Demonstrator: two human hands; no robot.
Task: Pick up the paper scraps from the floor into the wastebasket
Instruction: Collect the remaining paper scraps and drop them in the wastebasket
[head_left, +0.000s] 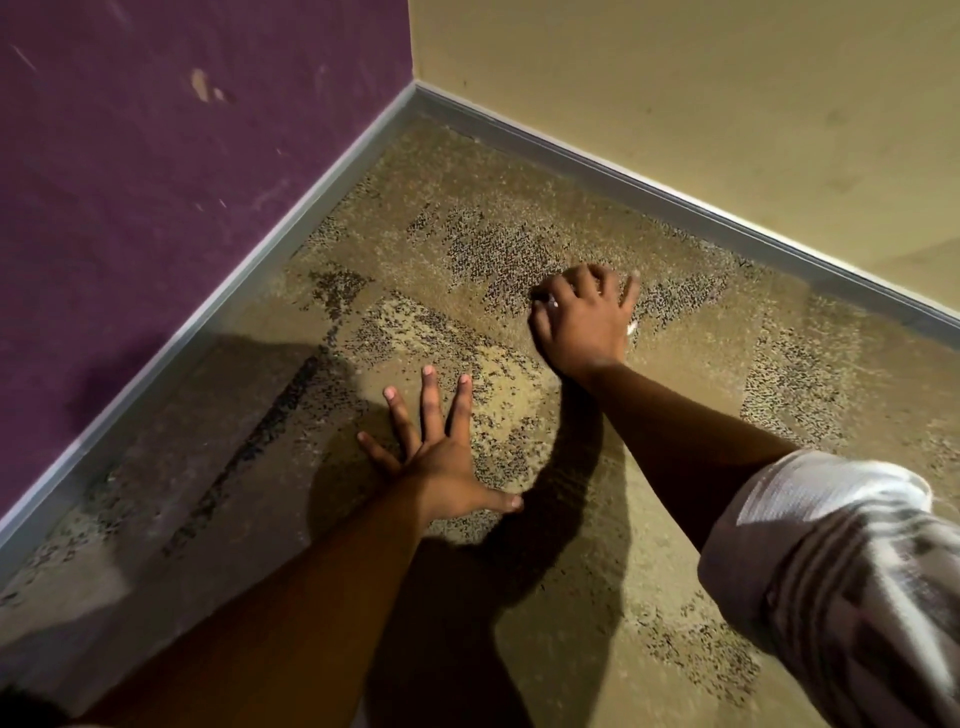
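Speckled carpet (457, 218) in a corner, purple wall (156, 182) at 10 o'clock, tan wall (701, 104) at 1 o'clock.
White paper scrap (632, 328) peeking from under right hand (584, 317), fingers curled over it; left hand (441, 452) at 7 o'clock of it, spread flat on carpet.

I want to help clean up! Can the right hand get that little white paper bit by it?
Probably yes. The right hand is already down on the carpet, the white paper scrap peeks out beside it, and nothing lies between.
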